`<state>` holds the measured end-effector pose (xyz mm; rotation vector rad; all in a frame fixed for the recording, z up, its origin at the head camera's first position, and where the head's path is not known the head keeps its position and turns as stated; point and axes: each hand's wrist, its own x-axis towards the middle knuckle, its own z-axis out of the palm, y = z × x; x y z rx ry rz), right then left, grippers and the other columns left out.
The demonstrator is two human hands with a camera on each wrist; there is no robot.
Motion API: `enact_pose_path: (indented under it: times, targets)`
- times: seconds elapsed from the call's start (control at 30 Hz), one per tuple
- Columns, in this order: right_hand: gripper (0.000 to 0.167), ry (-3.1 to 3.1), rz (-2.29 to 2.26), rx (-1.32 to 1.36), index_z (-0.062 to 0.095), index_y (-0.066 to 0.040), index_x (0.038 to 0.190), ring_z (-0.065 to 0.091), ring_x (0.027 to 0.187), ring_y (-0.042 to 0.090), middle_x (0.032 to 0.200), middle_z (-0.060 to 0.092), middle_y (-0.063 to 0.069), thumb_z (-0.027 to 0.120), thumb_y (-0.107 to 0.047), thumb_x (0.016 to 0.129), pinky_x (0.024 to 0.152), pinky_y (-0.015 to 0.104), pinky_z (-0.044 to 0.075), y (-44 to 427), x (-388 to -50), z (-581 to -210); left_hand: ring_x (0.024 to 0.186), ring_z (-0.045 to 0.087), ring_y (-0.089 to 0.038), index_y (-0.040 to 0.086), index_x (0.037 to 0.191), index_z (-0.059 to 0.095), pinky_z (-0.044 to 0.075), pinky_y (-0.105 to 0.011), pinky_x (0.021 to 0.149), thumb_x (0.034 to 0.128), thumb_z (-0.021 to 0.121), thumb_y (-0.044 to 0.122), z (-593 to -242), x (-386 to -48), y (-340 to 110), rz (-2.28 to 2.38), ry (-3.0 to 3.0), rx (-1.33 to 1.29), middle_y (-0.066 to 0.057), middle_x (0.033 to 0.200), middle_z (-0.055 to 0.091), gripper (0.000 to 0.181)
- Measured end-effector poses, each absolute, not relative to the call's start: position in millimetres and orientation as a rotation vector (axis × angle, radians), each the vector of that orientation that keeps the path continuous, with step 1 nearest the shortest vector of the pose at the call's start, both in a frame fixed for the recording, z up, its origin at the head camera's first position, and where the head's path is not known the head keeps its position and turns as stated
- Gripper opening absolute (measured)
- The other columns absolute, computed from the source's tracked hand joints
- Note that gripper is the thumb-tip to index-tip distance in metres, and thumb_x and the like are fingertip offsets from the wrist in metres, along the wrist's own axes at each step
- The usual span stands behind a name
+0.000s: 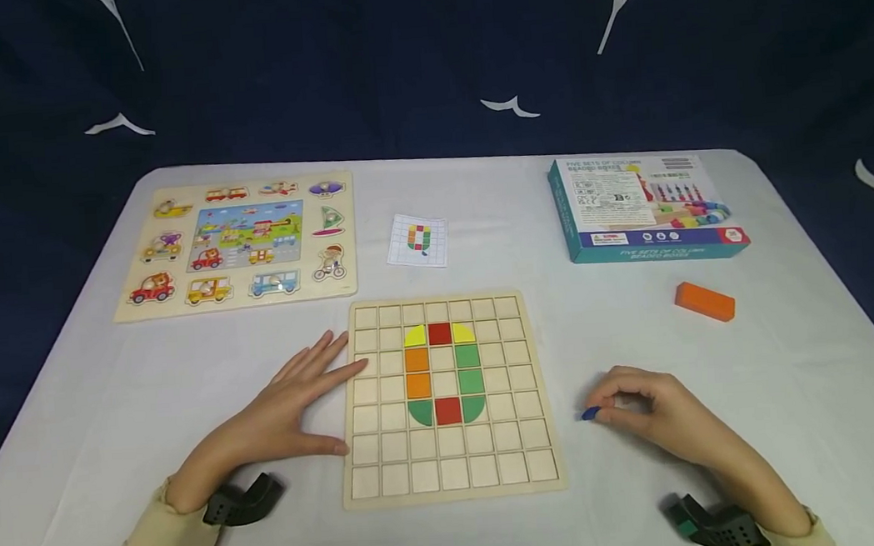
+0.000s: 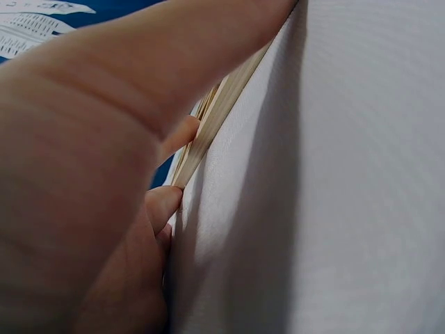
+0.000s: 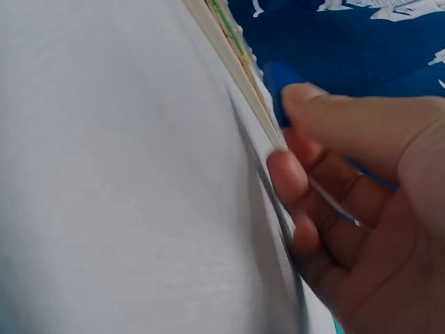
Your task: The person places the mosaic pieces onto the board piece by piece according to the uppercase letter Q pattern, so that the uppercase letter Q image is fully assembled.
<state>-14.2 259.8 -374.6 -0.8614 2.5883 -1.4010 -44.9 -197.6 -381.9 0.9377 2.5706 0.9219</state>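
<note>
A wooden grid board lies in the middle of the table. Red and orange squares, green squares, yellow quarter-rounds and green quarter-rounds form a ring in its cells. My left hand rests at the board's left edge with fingers spread, the fingertips touching its rim; the left wrist view shows them against the board's side. To the right of the board, my right hand pinches a small blue piece between thumb and fingers. In the right wrist view the same blue piece is partly covered by the thumb.
Behind the board lies a small pattern card with a coloured figure on a grid. A vehicle peg puzzle is at the back left. A boxed toy set and an orange block lie on the right.
</note>
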Motion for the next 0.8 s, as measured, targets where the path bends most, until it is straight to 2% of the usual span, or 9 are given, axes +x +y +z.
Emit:
enact_pose_path:
  times: [0.1,0.27,0.5,0.8]
  targets:
    - [0.034,2.54,-1.478,-0.896,0.068,-0.012,0.092,0.056,0.077,0.011,0.086,0.063,0.001,0.072,0.015,0.071,0.071,0.017,0.047,256.6,-16.3,-371.9,0.14,-0.002,-0.027,0.018,0.145,0.038,0.004,-0.053,0.108,0.064,0.078,0.055,-381.4,-45.6,-196.8,0.926,2.567,0.944,-0.007,0.155,0.009,0.097]
    - [0.026,2.426,-1.567,-0.784,0.067,-0.006,0.094,0.062,0.082,0.015,0.092,0.064,0.007,0.068,0.013,0.077,0.072,0.025,0.052,241.3,-21.7,-359.7,0.14,-0.002,-0.027,0.017,0.144,0.038,0.004,-0.053,0.108,0.0639,0.078,0.055,-381.8,-45.5,-197.2,0.925,2.57,0.948,-0.007,0.155,0.009,0.097]
    - [0.013,2.202,-1.681,-0.72,0.065,0.002,0.095,0.067,0.081,0.023,0.092,0.067,0.012,0.062,0.009,0.084,0.07,0.033,0.054,213.0,-33.2,-351.2,0.14,-0.001,-0.026,0.017,0.144,0.039,0.004,-0.052,0.108,0.0632,0.079,0.054,-381.4,-45.7,-196.9,0.916,2.571,0.938,-0.007,0.155,0.009,0.098]
    - [0.012,1.997,-1.751,-0.799,0.062,0.007,0.098,0.067,0.083,0.027,0.093,0.066,0.017,0.056,0.011,0.088,0.069,0.038,0.053,182.9,-33.8,-361.2,0.14,-0.001,-0.026,0.017,0.144,0.04,0.004,-0.052,0.108,0.0629,0.08,0.052,-379.4,-44.8,-196.4,0.917,2.568,0.93,-0.008,0.155,0.01,0.097]
